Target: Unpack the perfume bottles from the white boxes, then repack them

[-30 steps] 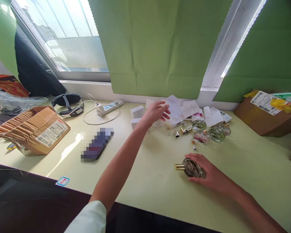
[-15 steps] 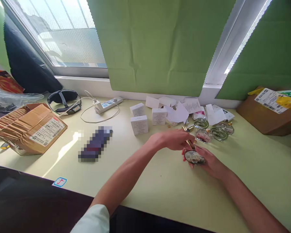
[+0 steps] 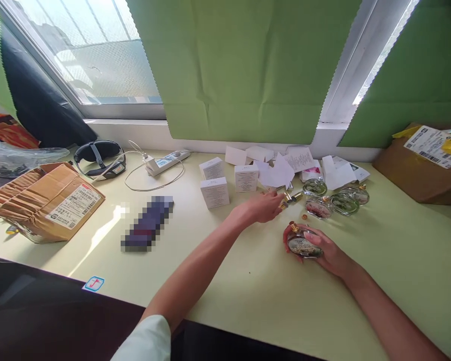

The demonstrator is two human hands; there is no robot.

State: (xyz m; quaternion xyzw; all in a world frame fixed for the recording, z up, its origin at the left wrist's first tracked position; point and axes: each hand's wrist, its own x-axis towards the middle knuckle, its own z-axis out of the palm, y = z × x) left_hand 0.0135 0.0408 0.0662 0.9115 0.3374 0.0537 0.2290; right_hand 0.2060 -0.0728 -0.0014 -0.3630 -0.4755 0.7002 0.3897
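My right hand is wrapped around a flat, rounded glass bottle, which looks like a perfume bottle. Its gold neck points up and to the left, with no hand on it. Up and left of the bottle, just above the table, my left hand has its fingers close together at a small gold tube. The tube's far end shows past the fingertips; the rest is hidden. Beside it lie more small gold and black tubes. A small copper-coloured piece rests behind the bottle.
Several similar glass bottles lie at the right. Small white boxes stand in the middle, before loose white papers. Further left are a blurred dark object, a power strip, a head strap and cardboard.
My left hand has moved up and left from the bottle's neck with the gold tube, uncovering the neck. The bottle stays in my right hand, nearly in place.
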